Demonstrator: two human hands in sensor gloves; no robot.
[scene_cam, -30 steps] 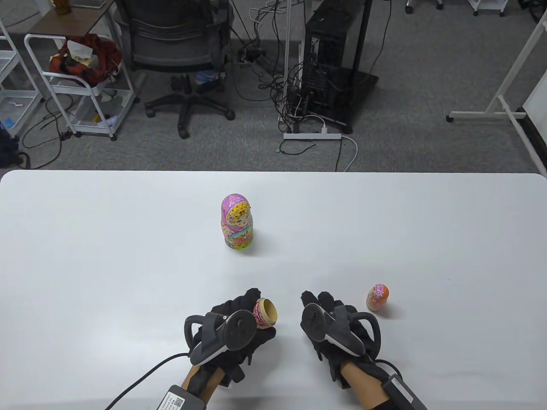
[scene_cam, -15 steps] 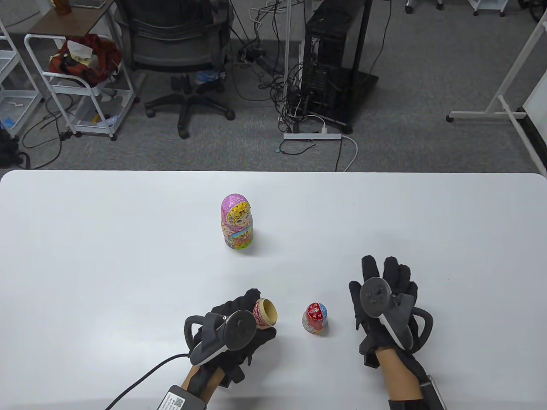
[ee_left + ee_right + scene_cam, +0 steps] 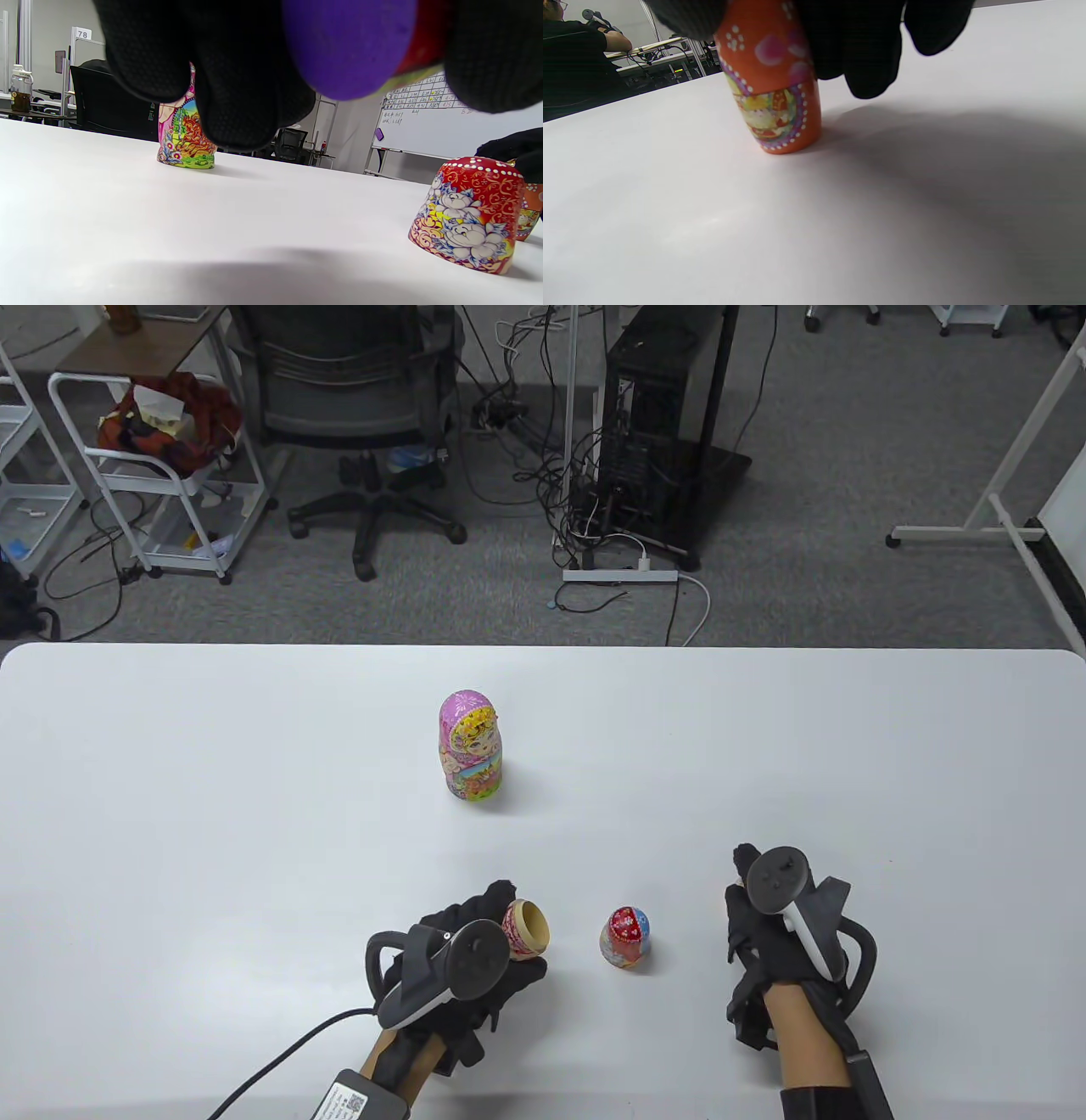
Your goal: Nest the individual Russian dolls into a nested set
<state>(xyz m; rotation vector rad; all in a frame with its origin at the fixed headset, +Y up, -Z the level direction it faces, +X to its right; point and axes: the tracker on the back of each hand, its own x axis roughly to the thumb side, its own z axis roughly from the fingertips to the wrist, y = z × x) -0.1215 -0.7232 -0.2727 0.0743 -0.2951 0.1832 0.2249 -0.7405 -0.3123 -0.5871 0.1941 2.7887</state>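
My left hand (image 3: 517, 935) holds a hollow doll half (image 3: 531, 925) just above the table, its open end facing right; the half shows as a purple blur in the left wrist view (image 3: 348, 42). A red flowered doll half (image 3: 626, 937) stands on the table between my hands, also in the left wrist view (image 3: 466, 212). My right hand (image 3: 755, 891) grips the top of a small orange doll (image 3: 774, 84) that stands on the table; in the table view the hand hides this doll. A large pink doll (image 3: 471, 746) stands closed at the table's middle.
The white table (image 3: 212, 814) ends at a far edge; beyond it are an office chair (image 3: 356, 407), a computer tower (image 3: 662, 432) and a cart (image 3: 161, 466). Nothing stands between my two hands besides the red half.
My right hand left the red half standing on the table, moved right over the small orange doll, and its fingers have closed on the doll's top. My left hand has not moved.
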